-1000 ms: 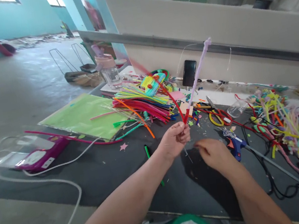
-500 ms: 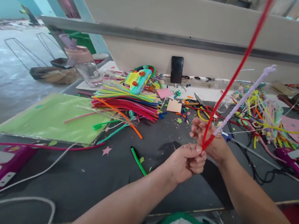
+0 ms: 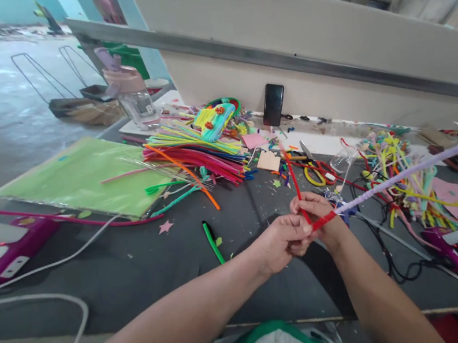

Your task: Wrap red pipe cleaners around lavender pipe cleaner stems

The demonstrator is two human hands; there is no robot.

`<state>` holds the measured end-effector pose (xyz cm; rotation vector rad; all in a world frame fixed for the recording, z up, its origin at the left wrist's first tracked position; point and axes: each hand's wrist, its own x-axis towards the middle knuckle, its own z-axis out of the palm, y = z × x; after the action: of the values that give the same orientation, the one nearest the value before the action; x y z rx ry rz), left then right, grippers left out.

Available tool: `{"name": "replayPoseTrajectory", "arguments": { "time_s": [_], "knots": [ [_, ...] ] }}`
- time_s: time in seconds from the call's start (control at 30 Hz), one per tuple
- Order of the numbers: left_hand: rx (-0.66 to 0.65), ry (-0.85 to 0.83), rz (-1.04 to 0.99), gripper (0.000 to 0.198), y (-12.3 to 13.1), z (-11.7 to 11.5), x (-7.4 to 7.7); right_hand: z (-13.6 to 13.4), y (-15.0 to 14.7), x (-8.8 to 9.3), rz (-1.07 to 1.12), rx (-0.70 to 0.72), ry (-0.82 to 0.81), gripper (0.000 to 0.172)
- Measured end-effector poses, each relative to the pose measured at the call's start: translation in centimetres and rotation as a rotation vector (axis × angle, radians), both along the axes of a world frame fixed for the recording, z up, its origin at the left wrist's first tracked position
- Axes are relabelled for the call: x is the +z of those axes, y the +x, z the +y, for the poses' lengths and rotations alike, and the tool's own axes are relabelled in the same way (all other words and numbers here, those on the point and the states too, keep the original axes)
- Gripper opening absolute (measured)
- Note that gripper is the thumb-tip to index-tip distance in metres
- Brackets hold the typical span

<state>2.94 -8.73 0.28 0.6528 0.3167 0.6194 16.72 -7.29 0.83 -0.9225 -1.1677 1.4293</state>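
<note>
At frame centre, left hand point(image 3: 284, 241) and right hand point(image 3: 323, 215) pinch a red fuzzy pipe cleaner point(image 3: 295, 186) joined to a lilac fuzzy pipe cleaner point(image 3: 409, 172). Bare black tabletop point(image 3: 140, 268) lies lower left. Clear pink-lidded bottle point(image 3: 131, 97), upper left: contents indeterminate.

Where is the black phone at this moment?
In the head view the phone leans on the beige panel at the far edge of the table, just right of the pipe cleaner pile.
</note>
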Motion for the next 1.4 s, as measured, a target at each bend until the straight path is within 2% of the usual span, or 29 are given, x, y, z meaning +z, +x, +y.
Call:
{"name": "replayPoseTrajectory", "arguments": {
  "time_s": [0.1,0.17,0.37,0.5,0.63,0.9,1.1,1.4],
  "knots": [
    [0.136,0.108,0.063,0.028,-0.3,0.6,0.1,0.2,0.3,-0.3,-0.027,-0.189,0.046,0.012],
    [0.150,0.187,0.118,0.028,-0.5,0.8,0.1,0.3,0.5,-0.4,-0.006,-0.222,0.088,0.012],
    [0.126,0.302,0.218,0.032,-0.2,0.7,-0.2,0.0,0.7,0.2,0.084,-0.050,0.093,0.021],
    [0.056,0.286,0.216,0.037,-0.1,0.6,-0.3,-0.3,0.9,0.5,0.160,0.110,0.052,0.020],
    [0.015,0.229,0.186,0.038,-0.1,0.6,-0.3,-0.4,0.8,0.7,0.204,0.182,0.050,0.017],
    [-0.032,0.183,0.146,0.039,0.0,0.5,-0.4,-0.5,0.8,0.7,0.201,0.164,0.042,0.019],
    [-0.025,0.150,0.114,0.037,0.0,0.5,-0.3,-0.5,0.7,0.6,0.154,0.136,0.024,0.023],
    [0.007,0.150,0.100,0.036,0.0,0.5,-0.1,-0.4,0.5,0.5,0.204,0.151,0.027,0.020]
  ]
}}
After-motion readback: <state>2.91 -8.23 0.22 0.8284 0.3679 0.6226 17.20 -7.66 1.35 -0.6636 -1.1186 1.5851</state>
